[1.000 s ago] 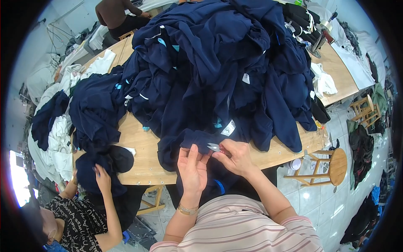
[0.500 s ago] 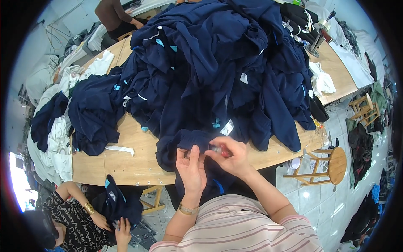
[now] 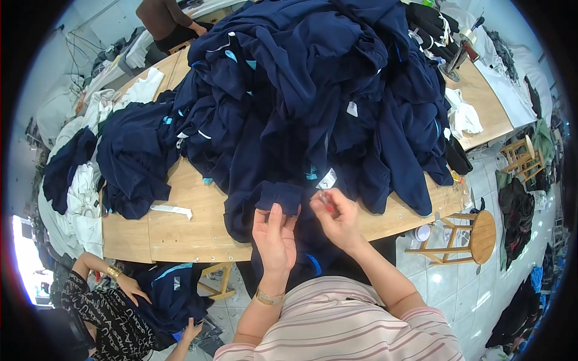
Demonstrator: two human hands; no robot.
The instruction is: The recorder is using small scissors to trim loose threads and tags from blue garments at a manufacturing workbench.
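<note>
Left hand: palm up above the near edge of the bench; thumb and fingers pinch the near side of a navy band.
Right hand: just to the right, apart from the band; its fingers curl closed round a pair of snips.
Snips: red-handled, mostly hidden in the fist; the blurred metal seems to point toward the bench's far side, leaning a little left. Whether the blades are parted, I cannot tell.
Navy band: held up over the near edge, about midway along; long axis left to right, roughly parallel to that edge, free edge facing the far side. To its left the cloth bunches into folds.
Step in hand: seemingly close work on the band, with the snips held off it.
Next move calls for: for any cut, I judge, a steady left pinch and the snips brought leftward, tips clear of the fingers.
White label: just beyond the right hand, among navy folds.
White strip: flat near the bench's left end.
Navy pile: heaped from mid-bench toward the far edge.
</note>
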